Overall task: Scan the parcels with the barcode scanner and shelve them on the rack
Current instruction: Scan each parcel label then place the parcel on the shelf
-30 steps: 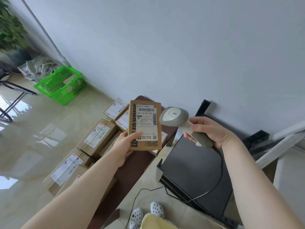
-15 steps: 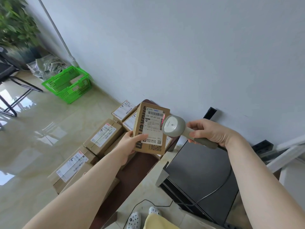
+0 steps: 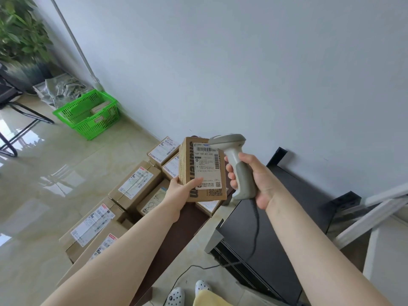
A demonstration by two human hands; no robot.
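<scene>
Head view: left hand (image 3: 180, 191) grasps small cardboard parcel (image 3: 202, 170) by lower left edge, label up, above other parcels (image 3: 136, 184) on desk (image 3: 176, 230). Right hand (image 3: 254, 175) clenched round barcode scanner (image 3: 235, 160) grip, head over label. Parcel looks light, stiff; hold by edges, off barcode.

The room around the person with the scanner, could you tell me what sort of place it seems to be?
Probably a small parcel collection or sorting point set up in an ordinary room. Labelled cardboard parcels are stacked beside a bench, the right hand holds a corded barcode scanner, and a green basket on the tiled floor holds more packages.
</scene>
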